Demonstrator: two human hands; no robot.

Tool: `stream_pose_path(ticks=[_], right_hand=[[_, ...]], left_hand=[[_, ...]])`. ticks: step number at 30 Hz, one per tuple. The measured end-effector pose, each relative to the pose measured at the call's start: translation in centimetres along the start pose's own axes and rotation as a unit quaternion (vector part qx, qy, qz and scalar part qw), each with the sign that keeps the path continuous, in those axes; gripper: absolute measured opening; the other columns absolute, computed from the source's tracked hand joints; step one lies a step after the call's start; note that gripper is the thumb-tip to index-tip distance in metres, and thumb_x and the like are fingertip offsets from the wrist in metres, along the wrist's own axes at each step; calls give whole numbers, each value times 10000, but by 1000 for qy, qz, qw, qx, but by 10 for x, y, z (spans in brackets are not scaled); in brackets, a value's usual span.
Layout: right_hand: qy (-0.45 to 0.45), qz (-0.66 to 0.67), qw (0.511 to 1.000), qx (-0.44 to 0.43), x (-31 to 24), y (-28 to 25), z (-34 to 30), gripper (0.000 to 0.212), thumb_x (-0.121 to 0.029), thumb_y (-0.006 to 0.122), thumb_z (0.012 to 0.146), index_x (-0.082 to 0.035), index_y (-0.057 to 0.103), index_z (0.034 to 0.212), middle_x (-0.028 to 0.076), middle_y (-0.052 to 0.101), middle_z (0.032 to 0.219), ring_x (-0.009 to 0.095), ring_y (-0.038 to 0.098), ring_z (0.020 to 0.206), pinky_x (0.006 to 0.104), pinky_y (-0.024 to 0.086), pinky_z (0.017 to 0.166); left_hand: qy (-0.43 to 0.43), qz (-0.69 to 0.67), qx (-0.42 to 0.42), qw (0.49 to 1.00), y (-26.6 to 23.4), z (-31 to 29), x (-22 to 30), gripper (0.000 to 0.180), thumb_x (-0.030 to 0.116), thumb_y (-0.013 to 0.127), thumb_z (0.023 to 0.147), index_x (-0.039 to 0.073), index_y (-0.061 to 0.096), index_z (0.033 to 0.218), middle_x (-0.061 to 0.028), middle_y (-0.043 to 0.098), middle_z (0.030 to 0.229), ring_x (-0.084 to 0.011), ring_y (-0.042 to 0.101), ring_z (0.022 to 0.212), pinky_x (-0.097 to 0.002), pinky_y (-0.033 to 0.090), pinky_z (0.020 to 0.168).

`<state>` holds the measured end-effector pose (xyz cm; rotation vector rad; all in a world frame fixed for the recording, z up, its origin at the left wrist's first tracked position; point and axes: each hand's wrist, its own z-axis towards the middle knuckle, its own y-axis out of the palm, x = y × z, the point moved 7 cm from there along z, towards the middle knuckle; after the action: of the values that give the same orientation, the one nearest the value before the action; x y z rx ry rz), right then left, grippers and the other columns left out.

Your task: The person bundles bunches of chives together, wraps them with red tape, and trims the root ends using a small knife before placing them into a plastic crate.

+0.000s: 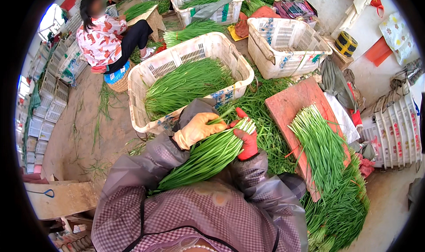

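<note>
A thick bunch of garlic chives point(198, 159) lies across my lap, pale cut ends up to the right, green leaves trailing down to the left. My right hand point(247, 140), in a red glove, is closed around the bunch near its pale ends. Over the top of the bunch, my left hand point(201, 129) in a tan glove has curled fingers closed on a few loose chive stalks point(226, 116). Just beyond my hands stands a white plastic crate point(139, 86) holding a heap of chives point(190, 84).
Right of me, a reddish board point(283, 99) carries a chive pile point(321, 141); more chives point(341, 212) lie below it. Loose leaves point(270, 137) cover the floor ahead. Another crate point(287, 57) stands far right. A seated person point(104, 42) is at far left. Stacked crates point(389, 128) stand rightward.
</note>
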<state>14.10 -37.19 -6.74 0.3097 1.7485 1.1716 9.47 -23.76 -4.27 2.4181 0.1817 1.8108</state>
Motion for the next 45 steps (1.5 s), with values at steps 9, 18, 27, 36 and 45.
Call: stream_pose_path(ticks=[9, 18, 27, 36, 45], right_hand=[[-19, 12, 1000, -4, -4, 1, -5, 681, 38, 649, 703, -12, 461, 1356, 90, 619, 931, 221, 634, 867, 344, 534, 820], [-17, 9, 1000, 12, -6, 6, -9, 653, 83, 591, 712, -3, 468, 1348, 89, 621, 943, 213, 628, 880, 337, 526, 830], [-21, -15, 1000, 10, -3, 7, -7, 601, 40, 611, 733, 12, 476, 1319, 89, 620, 971, 247, 633, 925, 387, 545, 851], [-13, -9, 999, 30, -3, 6, -9, 588, 86, 592, 743, -8, 486, 1313, 127, 621, 1024, 259, 641, 940, 387, 549, 847], [9, -11, 999, 28, -4, 6, -6, 631, 107, 594, 732, -23, 485, 1340, 116, 637, 1071, 235, 644, 922, 364, 539, 844]], left_hand=[[18, -31, 8, 999, -1, -6, 9, 155, 176, 588, 941, 39, 595, 1013, -8, 614, 743, -30, 388, 442, -171, 310, 417], [-47, -35, 0, 998, 24, -18, 10, 211, 261, 708, 868, 61, 661, 918, 54, 572, 691, -11, 447, 541, -174, 329, 469], [16, 35, -29, 999, 15, -14, 8, 222, 264, 564, 964, 46, 606, 961, 68, 501, 668, -28, 388, 545, -185, 305, 486], [49, 46, -20, 998, 1, -6, -5, 261, 314, 504, 993, 70, 540, 908, 36, 535, 752, -47, 405, 598, -209, 344, 533], [159, 57, 39, 985, -6, 2, -7, 184, 216, 479, 999, 41, 508, 951, 4, 507, 756, -78, 412, 661, -245, 381, 581]])
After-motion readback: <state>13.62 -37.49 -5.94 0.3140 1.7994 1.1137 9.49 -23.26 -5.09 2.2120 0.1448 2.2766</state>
